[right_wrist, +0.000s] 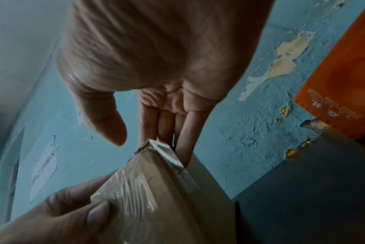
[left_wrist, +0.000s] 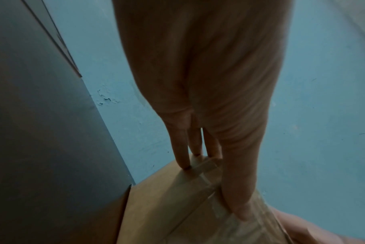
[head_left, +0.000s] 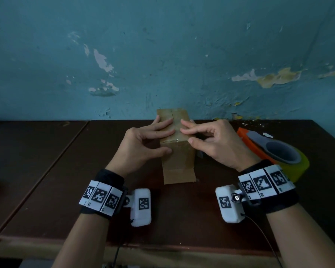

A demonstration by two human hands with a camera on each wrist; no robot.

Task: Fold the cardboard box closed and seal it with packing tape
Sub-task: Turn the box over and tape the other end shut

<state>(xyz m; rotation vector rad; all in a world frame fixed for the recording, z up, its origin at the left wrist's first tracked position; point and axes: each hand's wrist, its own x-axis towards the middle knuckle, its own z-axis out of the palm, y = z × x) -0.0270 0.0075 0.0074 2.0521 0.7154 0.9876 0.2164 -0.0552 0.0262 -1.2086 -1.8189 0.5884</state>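
Cardboard box [head_left: 177,149]: in the head view it stands upright on the dark wooden table [head_left: 46,171], near the table's centre and close to the peeling blue wall [head_left: 162,55], with its top flaps folded shut and one bottom flap splayed toward the viewer at 6 o'clock. The left hand [head_left: 143,144] lays straight fingers on the top from 9 o'clock, thumb on the near face; the right hand [head_left: 211,141] does likewise from 3 o'clock, neither curled round anything, both pressing flat. An orange tape dispenser [head_left: 259,144] with a yellowish tape roll [head_left: 296,167] lies at 3 o'clock, just beyond the right wrist. In the left wrist view, straight fingers [left_wrist: 183,148] bear on the clear packing tape [left_wrist: 208,178] across the box top. In the right wrist view, the tape [right_wrist: 135,186] wraps over the near top edge, visibly wrinkled, and one end stands proud at the corner. Probable faults: trapped creases may leave the strip poorly bonded, so it could peel; uneven pressure may tip the tall, narrow box, since the loose bottom flap suggests an unsealed base; the flap seam could reopen if the strip sits off-centre. Writing: small pale lettering on the dispenser's orange body [right_wrist: 333,74] and marks on a white label [right_wrist: 43,168] on the wall are present but illegible; square black-and-white coded markers ring both wristbands.
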